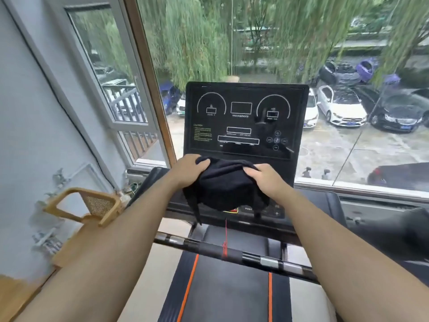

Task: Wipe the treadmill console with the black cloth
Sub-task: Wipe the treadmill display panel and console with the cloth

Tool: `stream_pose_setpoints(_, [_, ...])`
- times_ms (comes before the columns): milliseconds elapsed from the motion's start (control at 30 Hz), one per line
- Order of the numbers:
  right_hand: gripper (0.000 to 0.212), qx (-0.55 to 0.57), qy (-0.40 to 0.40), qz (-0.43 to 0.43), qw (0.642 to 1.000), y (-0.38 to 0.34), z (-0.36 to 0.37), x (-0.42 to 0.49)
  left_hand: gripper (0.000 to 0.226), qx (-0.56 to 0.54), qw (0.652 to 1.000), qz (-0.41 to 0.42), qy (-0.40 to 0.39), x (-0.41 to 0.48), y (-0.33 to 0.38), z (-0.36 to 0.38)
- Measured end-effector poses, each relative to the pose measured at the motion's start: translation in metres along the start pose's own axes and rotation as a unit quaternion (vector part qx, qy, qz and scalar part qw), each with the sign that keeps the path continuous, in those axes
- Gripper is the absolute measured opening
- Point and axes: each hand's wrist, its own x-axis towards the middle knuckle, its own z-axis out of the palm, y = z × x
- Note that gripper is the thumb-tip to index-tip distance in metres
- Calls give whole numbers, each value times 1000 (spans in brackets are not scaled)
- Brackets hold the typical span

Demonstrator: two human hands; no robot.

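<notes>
The treadmill console [246, 117] is a black upright panel with white dial outlines and boxes, straight ahead in front of the window. A bunched black cloth [225, 184] hangs over its lower edge and covers part of the button strip below. My left hand [189, 167] grips the cloth's upper left corner. My right hand [267, 177] grips its upper right side. Both hands sit just below the screen.
A red safety cord [225, 238] hangs from the console down to the crossbar [232, 252]. The belt [227, 291] with orange stripes runs below. A wooden chair [92, 205] stands at the left by the wall. A large window [348, 66] lies behind the console.
</notes>
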Motion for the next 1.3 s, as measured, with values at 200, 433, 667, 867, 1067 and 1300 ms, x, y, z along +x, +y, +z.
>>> stream_pose_setpoints(200, [47, 19, 2, 39, 999, 0, -3, 67, 39, -134, 990, -32, -32, 59, -6, -6])
stream_pose_setpoints(433, [44, 149, -25, 74, 986, 1, 22, 129, 34, -119, 993, 15, -2, 133, -37, -15])
stream_pose_setpoints(667, [19, 101, -11, 71, 992, 13, 50, 181, 33, -89, 991, 52, 88, 197, -77, -16])
stream_pose_setpoints(867, [25, 57, 234, -2, 971, -1, 79, 218, 28, -56, 942, 109, 311, 227, -87, -6])
stream_pose_setpoints(1067, [24, -49, 301, -127, 944, -10, 92, 223, 14, -24, 915, 271, 297, 249, -97, 15])
stream_pose_setpoints(1300, [48, -152, 354, -219, 896, -48, 78, 266, 29, -57, 882, 260, 389, 288, -59, -4])
